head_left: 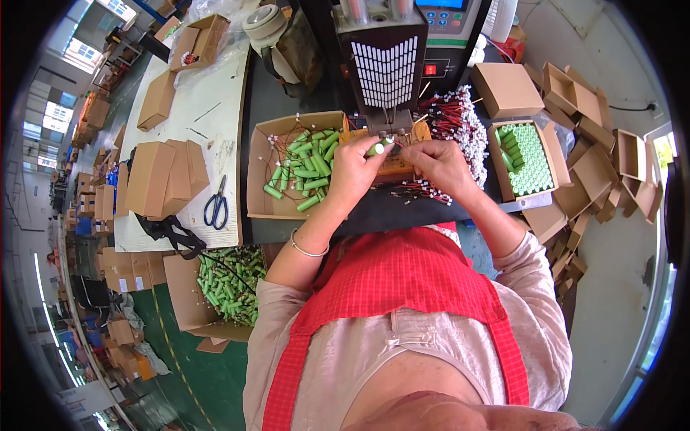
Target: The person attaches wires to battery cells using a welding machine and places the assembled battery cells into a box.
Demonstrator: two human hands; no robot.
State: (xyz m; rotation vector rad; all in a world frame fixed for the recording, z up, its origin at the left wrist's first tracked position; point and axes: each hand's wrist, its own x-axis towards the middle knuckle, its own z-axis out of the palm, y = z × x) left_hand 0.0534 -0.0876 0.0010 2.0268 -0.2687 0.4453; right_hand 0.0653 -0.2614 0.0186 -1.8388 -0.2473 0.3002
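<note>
Under the head of a black bench machine (pixel 384 72), my left hand (pixel 353 171) is closed around green battery cells (pixel 375 149), their ends showing past the fingers. Beside it, my right hand (pixel 440 165) pinches a thin red wire (pixel 400 143) against the tip of the cells; its far end is hidden by the fingers. Left of my left hand lies an open cardboard box (pixel 269 210) of loose green cells with wires. Right behind my right hand spreads a heap of red wires with white connectors (pixel 467 133).
At the right stands a box of upright green cells (pixel 532 161), with empty cartons piled beyond. Scissors (pixel 215 207) and small boxes (pixel 159 176) lie on the white table at left. A jug (pixel 264 29) stands behind. A larger carton of green cells (pixel 183 305) sits low at left.
</note>
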